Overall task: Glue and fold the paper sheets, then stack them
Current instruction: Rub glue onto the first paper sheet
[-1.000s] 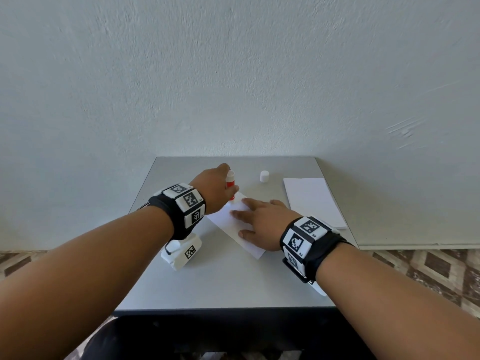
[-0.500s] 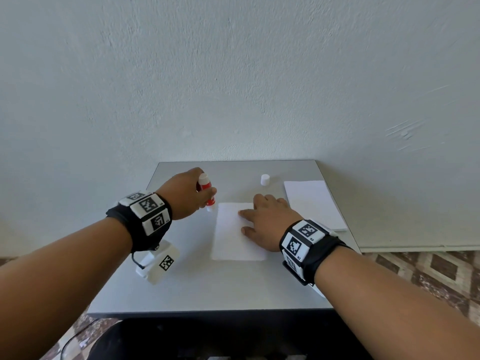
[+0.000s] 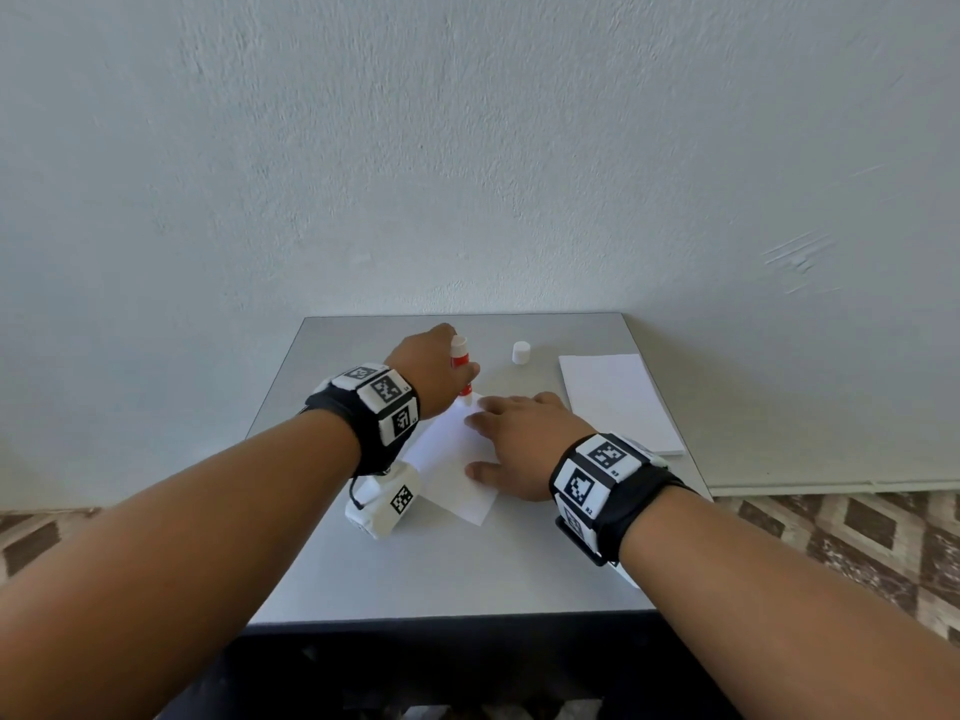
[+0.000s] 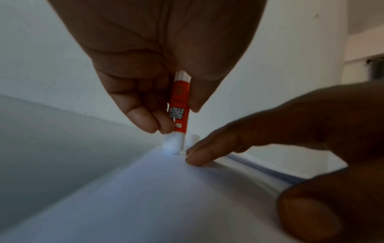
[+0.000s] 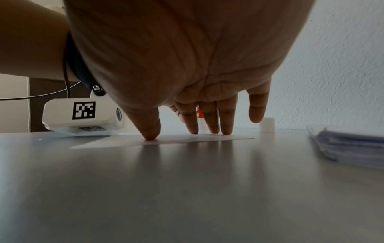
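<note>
While our left hand (image 3: 431,363) clasps the glue stick (image 4: 179,105) tip-down on the sheet's (image 3: 452,459) far corner, our right hand (image 3: 519,449) lies flat beside it, pinning the paper. Gluing looks barely begun; folding and stacking remain. Right of the grip sit the cap (image 3: 521,352) and pile (image 3: 618,402); the table (image 3: 467,563) nearer us offers room.

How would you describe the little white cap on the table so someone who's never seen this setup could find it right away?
Start at the grey table against the wall and look along its far edge. Between the left hand, which grips the red glue stick, and the paper stack on the right stands the cap. It is the only small upright white cylinder, standing alone and untouched.
</note>
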